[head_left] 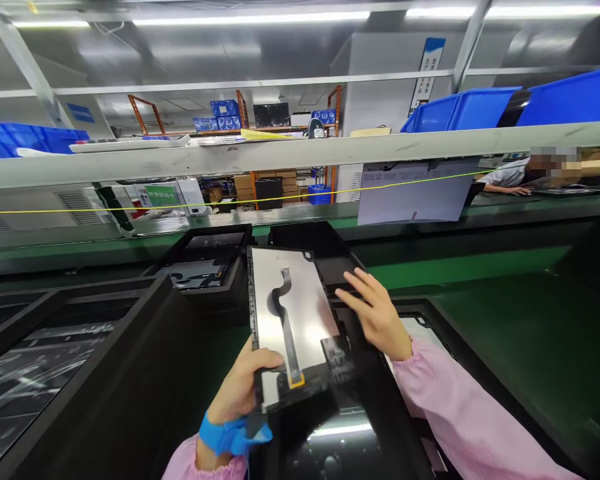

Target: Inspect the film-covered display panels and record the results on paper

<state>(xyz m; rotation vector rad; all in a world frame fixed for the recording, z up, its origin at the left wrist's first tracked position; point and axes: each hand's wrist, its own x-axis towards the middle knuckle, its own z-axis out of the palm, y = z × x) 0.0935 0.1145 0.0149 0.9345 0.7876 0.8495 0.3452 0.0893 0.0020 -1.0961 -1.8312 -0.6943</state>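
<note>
Silver-backed rectangular panel with a black edge (313, 300) is mid-frame, tilted, silver back facing us, raised over the dark glossy sheet (340, 437) at lower centre.

Left hand (245, 383): closed around the panel's lower-left edge, thumb flat on the back, other fingers mostly hidden. Probably an edge hold to keep weight off the grey ribbon-like flat cable (287, 327); our thumb tip sits just beside it.

Right hand (375, 313): fingers spread, nothing held, just right of the panel and seemingly apart from it. Slightly blurred.

Bright blue band (225, 433) on our left wrist, maybe for static; pink fabric sleeve (460, 393) likely keeps the forearm covered over parts.

Thick-walled black tray (180, 293) at left and smaller black tray (237, 280) at upper centre-left hold dark glossy sheets. Deep walls probably guard faces and edges. Green worktop (505, 333) shows at right; trays likely sit around us for short reach.
</note>
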